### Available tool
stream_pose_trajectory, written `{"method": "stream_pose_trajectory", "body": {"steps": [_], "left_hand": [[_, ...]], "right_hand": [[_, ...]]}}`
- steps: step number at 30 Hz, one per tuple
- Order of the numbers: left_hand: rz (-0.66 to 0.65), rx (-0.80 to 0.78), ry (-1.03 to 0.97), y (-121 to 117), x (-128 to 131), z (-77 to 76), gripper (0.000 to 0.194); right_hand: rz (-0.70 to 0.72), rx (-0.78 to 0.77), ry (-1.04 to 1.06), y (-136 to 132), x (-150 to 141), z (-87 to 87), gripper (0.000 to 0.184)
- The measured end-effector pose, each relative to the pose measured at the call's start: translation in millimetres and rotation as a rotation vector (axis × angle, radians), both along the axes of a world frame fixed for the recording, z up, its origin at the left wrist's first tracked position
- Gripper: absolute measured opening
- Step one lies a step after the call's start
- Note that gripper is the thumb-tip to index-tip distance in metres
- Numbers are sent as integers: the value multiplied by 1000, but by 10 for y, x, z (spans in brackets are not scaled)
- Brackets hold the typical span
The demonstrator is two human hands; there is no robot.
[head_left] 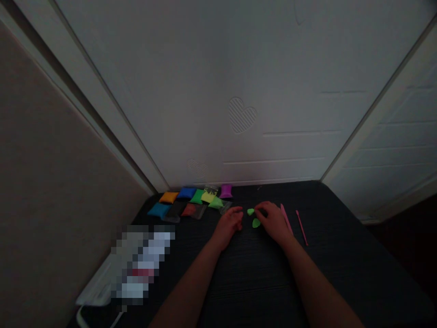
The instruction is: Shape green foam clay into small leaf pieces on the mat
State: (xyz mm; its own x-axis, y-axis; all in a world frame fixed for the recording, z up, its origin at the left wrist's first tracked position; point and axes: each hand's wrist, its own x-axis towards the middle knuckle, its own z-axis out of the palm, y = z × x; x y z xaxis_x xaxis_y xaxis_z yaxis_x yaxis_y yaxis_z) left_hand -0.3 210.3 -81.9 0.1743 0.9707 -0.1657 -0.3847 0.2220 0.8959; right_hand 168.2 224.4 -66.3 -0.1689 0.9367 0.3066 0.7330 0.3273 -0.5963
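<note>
My left hand (229, 226) hovers or rests just left of the green clay, its fingers loosely bent and apart, with nothing visible in it. At the fingertips of my right hand (274, 220) is a small bright green lump of modelling clay (251, 212), which the thumb and forefinger seem to pinch at its right side. A second, flattened green clay piece (256, 222) lies on the dark table just below, close to my right hand. Beside that hand's outer edge lies a pink flat modelling tool (286, 217), partly hidden by the wrist.
A thin pink stick tool (302, 228) lies farther right. Several coloured clay packets, including an orange one (168, 197) and a purple one (226, 191), sit at the back left. A blurred-out device (141, 266) with a white cable is at left. A pale panel (205, 114) rises behind the table.
</note>
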Motion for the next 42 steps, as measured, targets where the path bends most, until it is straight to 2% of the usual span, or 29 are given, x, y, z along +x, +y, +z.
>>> {"method": "stream_pose_trajectory", "body": {"steps": [2, 4, 6, 14, 25, 37, 42], "left_hand": [[-11, 41, 128, -13, 18, -2, 36], [-34, 96, 256, -27, 20, -4, 29], [-53, 130, 316, -38, 12, -9, 26], [-84, 144, 310, -54, -12, -26, 27], [-118, 97, 215, -44, -25, -21, 30], [-19, 77, 154, -51, -34, -47, 28], [30, 86, 149, -60, -15, -65, 26]], "right_hand": [[31, 14, 18, -58, -46, 67, 13], [57, 24, 35, -103, -89, 107, 13], [80, 28, 49, -129, -115, 120, 13], [187, 1, 66, -129, -78, 105, 15], [168, 57, 60, -180, -209, 33, 9], [137, 72, 205, -254, -344, 0, 15], [120, -13, 347, -270, -357, 40, 13]]}}
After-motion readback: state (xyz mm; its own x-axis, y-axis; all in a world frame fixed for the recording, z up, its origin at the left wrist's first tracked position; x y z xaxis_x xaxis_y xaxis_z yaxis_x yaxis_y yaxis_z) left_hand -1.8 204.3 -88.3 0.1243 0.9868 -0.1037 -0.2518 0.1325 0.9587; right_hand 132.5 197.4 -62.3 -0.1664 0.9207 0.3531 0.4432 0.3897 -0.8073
